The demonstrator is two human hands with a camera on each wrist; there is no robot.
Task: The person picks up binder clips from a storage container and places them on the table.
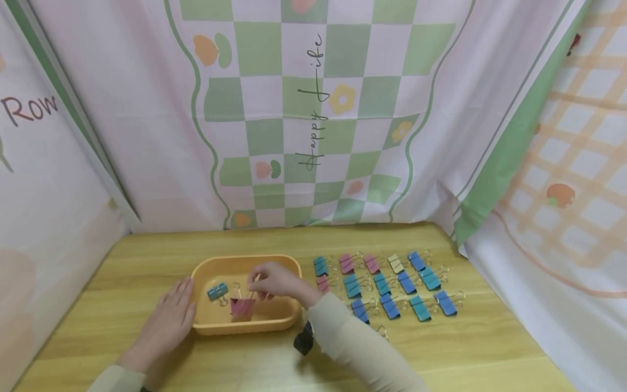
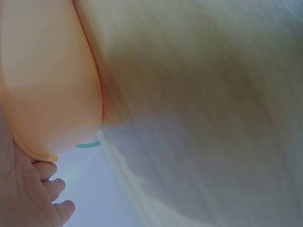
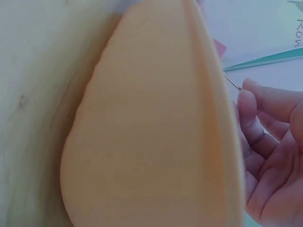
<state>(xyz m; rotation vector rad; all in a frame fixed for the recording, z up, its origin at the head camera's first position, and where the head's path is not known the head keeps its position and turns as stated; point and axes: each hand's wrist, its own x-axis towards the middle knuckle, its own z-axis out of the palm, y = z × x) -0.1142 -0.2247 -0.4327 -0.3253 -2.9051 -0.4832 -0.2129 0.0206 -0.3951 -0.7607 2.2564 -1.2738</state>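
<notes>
In the head view my right hand (image 1: 280, 281) pinches a wire handle of a pink binder clip (image 1: 242, 307) over the yellow-orange tray (image 1: 245, 328). The right wrist view shows the thumb and a finger of that hand (image 3: 279, 151) on the thin metal handle (image 3: 232, 81); the tray wall (image 3: 147, 118) hides most of the clip. A teal binder clip (image 1: 217, 291) lies inside the tray, left of the pink one. My left hand (image 1: 167, 321), fingers extended, rests against the tray's left end. Its fingers (image 2: 56, 189) show beside the tray wall (image 2: 52, 80) in the left wrist view.
Several binder clips in blue, teal (image 1: 420, 308), pink (image 1: 346, 263) and yellow (image 1: 395, 264) lie in rows on the wooden table (image 1: 470, 354), right of the tray. A black object (image 1: 304, 338) shows beside the right sleeve (image 1: 357, 343), which covers part of the rows. Patterned cloth (image 1: 303, 130) hangs behind.
</notes>
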